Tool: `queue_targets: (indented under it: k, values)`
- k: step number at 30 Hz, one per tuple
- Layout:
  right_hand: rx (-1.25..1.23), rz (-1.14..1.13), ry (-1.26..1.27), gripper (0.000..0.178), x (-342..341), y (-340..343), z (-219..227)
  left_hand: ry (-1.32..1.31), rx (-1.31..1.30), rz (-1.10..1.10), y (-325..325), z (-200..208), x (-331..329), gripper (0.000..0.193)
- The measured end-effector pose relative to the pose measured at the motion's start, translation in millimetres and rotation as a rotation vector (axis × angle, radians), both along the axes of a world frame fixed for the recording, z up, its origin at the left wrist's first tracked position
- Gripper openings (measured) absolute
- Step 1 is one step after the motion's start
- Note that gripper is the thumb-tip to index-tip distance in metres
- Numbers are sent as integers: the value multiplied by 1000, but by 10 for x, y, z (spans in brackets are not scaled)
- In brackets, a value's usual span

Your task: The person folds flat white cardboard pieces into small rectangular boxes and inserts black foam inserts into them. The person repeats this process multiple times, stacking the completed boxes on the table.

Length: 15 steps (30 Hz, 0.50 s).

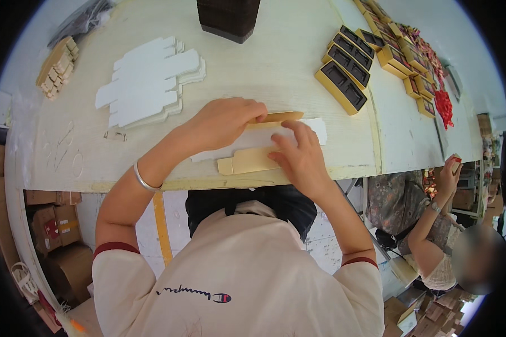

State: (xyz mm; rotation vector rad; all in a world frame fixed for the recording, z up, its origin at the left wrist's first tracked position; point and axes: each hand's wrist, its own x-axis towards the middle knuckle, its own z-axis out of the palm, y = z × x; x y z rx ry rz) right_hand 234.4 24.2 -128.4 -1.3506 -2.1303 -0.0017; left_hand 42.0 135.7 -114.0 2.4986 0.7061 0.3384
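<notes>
A partly folded cardboard box (253,159), gold outside and white inside, lies near the front edge of the table. Its long gold walls are bent up on the near and far sides. My left hand (227,121) is closed, its curled fingers at the left end of the far wall; the fingertips are partly hidden. Over the right part of the box is my right hand (301,160), fingers bent, with the thumb at the near wall and fingertips reaching toward the far wall. More white card shows under and beside the box.
A stack of flat white box blanks (146,81) lies at the left. Gold boxes with black inserts (343,84) stand at the right, with more filled gold boxes (410,64) beyond. A dark brown container (229,19) stands at the back. Another person (433,253) sits at the right.
</notes>
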Motion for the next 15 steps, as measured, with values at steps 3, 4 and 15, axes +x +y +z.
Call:
queue_targets:
  k: [3,4,15]
  values:
    - [-76,210,-90,29,72,-102,-76,80,111,-9,-60,-20,-23,4]
    - [-115,275,-86,30,71,-128,-77,75,199,-15,-82,-115,-51,5]
    - [-5,242,-142,18,-23,-113,-93,-27,390,20,-762,-234,-174,20]
